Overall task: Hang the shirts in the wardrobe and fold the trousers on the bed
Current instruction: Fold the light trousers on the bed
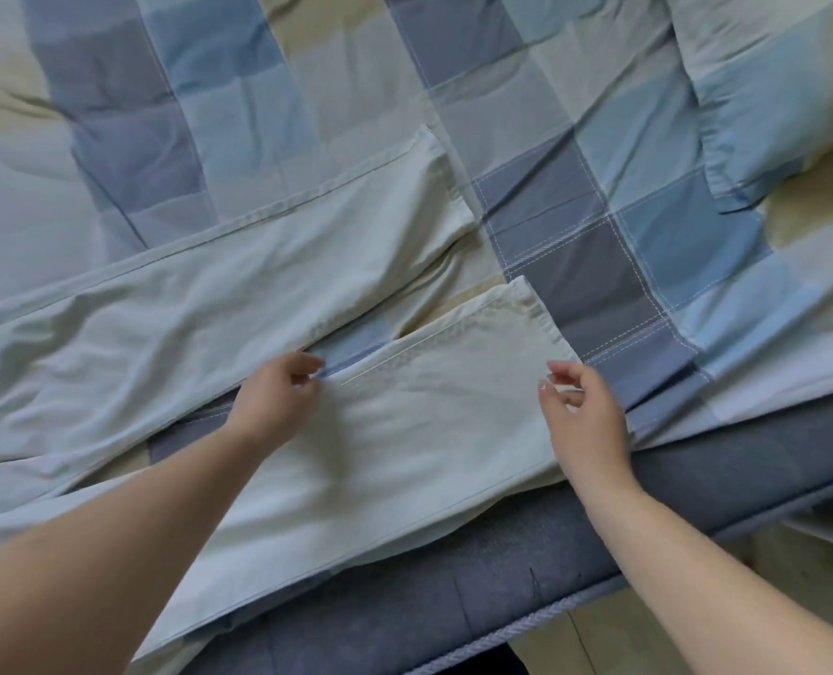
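Note:
Pale cream trousers [239, 304] lie spread on the bed, legs pointing right. The far leg ends at a hem near the middle. The near leg [405, 440] runs along the bed's front edge and partly hangs over it. My left hand [278, 401] pinches the near leg's upper seam. My right hand [585, 421] hovers over that leg close to its hem, fingers curled; whether it holds the cloth is unclear.
A checked quilt [575, 226] in blue, grey and beige covers the bed. A pillow [755, 104] in the same cloth lies at the upper right. The blue-grey mattress side [502, 577] runs along the front, with pale floor [599, 640] below.

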The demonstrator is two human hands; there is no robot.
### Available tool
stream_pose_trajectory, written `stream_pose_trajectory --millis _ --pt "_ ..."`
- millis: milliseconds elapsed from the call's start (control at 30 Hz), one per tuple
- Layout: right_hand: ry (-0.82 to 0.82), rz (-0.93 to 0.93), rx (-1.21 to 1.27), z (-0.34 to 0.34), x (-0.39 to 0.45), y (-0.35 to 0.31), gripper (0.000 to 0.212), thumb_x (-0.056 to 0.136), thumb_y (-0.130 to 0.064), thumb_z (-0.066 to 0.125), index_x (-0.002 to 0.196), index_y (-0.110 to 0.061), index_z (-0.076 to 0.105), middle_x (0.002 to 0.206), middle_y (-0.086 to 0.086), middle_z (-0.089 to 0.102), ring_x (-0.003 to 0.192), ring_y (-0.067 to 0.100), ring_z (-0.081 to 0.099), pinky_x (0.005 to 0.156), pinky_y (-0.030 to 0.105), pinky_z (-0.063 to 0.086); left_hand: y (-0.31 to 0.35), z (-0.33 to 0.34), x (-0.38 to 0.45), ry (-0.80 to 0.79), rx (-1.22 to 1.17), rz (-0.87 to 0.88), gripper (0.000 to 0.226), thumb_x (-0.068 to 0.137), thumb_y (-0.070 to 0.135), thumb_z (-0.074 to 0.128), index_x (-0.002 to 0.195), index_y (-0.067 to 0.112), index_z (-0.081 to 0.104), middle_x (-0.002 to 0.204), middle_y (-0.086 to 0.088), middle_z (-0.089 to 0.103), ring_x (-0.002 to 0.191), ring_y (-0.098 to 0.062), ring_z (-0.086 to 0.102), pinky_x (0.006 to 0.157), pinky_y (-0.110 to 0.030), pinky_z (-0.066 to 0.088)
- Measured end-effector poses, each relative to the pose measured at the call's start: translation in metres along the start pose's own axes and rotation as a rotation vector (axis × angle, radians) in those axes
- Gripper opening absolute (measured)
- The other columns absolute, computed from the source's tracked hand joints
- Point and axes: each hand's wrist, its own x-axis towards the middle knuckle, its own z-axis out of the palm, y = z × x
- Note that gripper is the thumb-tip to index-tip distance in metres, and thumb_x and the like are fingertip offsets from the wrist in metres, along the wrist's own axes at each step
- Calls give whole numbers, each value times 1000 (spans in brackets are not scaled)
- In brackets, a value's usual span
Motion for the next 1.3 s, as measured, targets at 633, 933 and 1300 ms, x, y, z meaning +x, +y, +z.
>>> stream_pose_trajectory --millis 633,933,1300 --pt "-66 145 142 96 168 -99 5 93 -22 47 88 -20 47 107 9 66 74 15 70 60 29 54 -2 -4 35 -5 -203 43 23 93 11 55 112 16 65 102 9 62 94 -8 58 81 -18 40" --pt "25 203 119 79 145 -81 34 89 -33 61 118 -18 52 93 2 59 64 9 58 57 25 48 -23 -12 14 -46 -284 -31 20 93 15 58 112 16 64 100 2 64 93 -12 59 76 -20 42" --pt "-426 412 276 197 -146 -71 12 96 -21 52 84 -21 54 73 -1 51 53 7 39 47 18 33 -168 -69 -115 -14 -504 -243 19 93 15 57 111 17 64 108 0 65 98 -14 60 78 -22 43"
